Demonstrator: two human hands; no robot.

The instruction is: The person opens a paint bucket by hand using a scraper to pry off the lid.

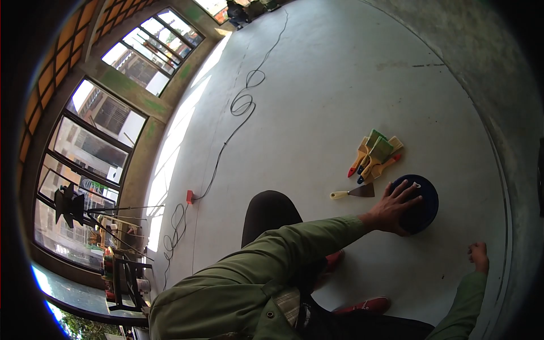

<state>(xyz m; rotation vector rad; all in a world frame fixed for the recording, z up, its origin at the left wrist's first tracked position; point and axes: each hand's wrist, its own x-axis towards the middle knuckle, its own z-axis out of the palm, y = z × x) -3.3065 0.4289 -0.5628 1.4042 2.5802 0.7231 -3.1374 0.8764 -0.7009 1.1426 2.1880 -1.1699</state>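
My left hand (395,208) lies with spread fingers across a dark blue round lid or shallow tub (428,207) on the floor. A small white spot shows on its surface near the fingertips. My right hand (479,256) hovers lower right of it, fingers curled in, with nothing visible in them. Left of the blue round thing is a scraper (361,191) with a pale handle and a dark blade. Above that, several paintbrushes (376,154) lie in a heap, some with green bristles, their wooden handles tipped red or blue.
Grey floor (317,102) spreads around me, bordered by a wall (498,113) on the right. A black cable (225,143) loops along the left to a red box (190,196). A dark stand (122,275) is near the windows. My knee (271,212) and red shoes (365,305) are close by.
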